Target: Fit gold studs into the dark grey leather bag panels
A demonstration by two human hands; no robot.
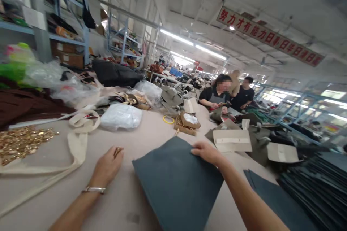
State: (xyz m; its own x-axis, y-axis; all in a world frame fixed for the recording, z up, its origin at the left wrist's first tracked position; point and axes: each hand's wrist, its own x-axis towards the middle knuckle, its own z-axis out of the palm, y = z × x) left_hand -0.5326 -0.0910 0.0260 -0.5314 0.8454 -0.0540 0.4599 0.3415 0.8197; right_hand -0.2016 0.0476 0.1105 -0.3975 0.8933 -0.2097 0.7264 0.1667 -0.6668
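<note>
Two hands work at a long beige table crowded with material. On the left side lies a heap of small gold fittings, with a cream webbing strap looping beside it and a white plastic bag farther back. Between the person and the co-workers seated at the far right stand cream card pieces and a yellow ring. An open cardboard box holds small gold-coloured pieces and a clear bag. Stacked dark panels fill the right edge. The dark grey-green sheet lies flat on the table directly in front of the person, smooth, matte, one corner pointing away. The right hand rests fingers-down on that far corner, pressing rather than gripping. The left hand sits on the table just left of the sheet, loosely curled around a few small gold pieces at its fingertips.
</note>
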